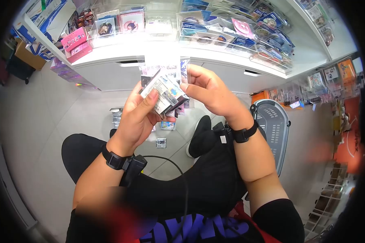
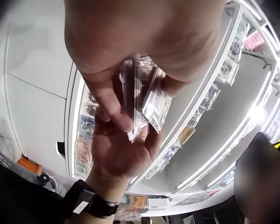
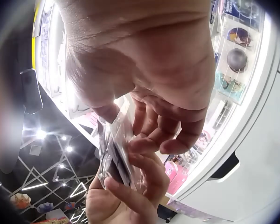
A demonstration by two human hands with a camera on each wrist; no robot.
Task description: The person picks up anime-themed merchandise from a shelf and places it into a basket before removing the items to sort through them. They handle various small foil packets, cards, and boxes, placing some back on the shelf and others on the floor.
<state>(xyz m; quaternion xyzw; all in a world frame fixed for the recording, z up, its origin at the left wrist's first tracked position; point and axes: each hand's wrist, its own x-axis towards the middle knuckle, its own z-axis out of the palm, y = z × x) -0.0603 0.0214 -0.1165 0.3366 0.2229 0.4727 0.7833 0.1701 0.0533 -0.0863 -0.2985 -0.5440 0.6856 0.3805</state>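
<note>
My left hand [image 1: 136,111] grips a small stack of flat plastic-wrapped packets, its thumb lying across the front of the top one. That top packet [image 1: 163,97] has a white label with small print and a blue and yellow picture, and it tilts toward me. Behind it clear sleeves [image 1: 185,67] with dark and pink printing stick out. From the other side my right hand [image 1: 215,95] pinches the right edge of the stack between thumb and curled fingers. The left wrist view shows the packets [image 2: 147,93] edge-on between both hands; in the right wrist view the clear wrapping [image 3: 123,140] shines.
More small packets lie on the tiled floor [image 1: 161,143] below the hands. Ahead stands a white display shelf [image 1: 117,54] with clear trays of packaged goods. A pink box [image 1: 75,40] sits at its left. A grey perforated step stool [image 1: 271,129] is by my right leg.
</note>
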